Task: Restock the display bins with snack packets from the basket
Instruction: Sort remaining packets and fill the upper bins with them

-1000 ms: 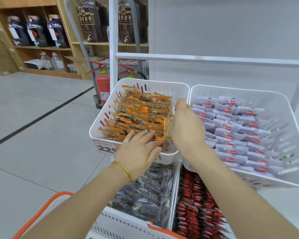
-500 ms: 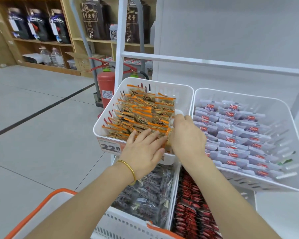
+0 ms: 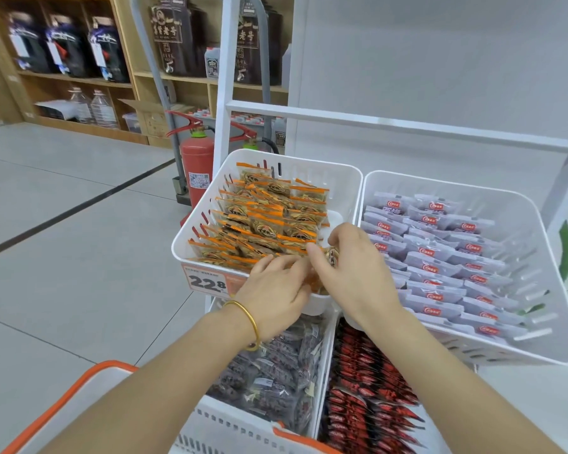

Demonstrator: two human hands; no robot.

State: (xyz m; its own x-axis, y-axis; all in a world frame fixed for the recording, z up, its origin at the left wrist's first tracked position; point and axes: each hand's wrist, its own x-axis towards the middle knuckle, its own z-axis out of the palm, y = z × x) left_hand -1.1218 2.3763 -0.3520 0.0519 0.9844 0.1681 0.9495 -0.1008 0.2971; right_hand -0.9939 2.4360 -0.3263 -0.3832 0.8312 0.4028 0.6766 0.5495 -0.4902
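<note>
A white display bin [image 3: 348, 181] on the upper left of the rack holds rows of orange-edged snack packets [image 3: 266, 217]. My left hand [image 3: 276, 293], with a gold bangle on its wrist, rests at the bin's front right corner, its fingers on the front row of packets. My right hand [image 3: 351, 267] is beside it and pinches an orange-edged packet [image 3: 331, 255] at the front right of the bin. A white basket with an orange rim [image 3: 89, 378] shows at the bottom left, under my arms.
A second white bin [image 3: 512, 342] on the right holds pale purple packets [image 3: 440, 257]. Below are bins of dark packets [image 3: 276, 378] and red-black packets [image 3: 364, 398]. A red fire extinguisher [image 3: 197, 168] stands left of the rack, wooden shelves with jars behind. A price tag [image 3: 207, 283] reads 22.8.
My right hand has slid back from the middle of the bin's right side to its front right corner. My left hand has closed in beside it. The camera moved closer.
</note>
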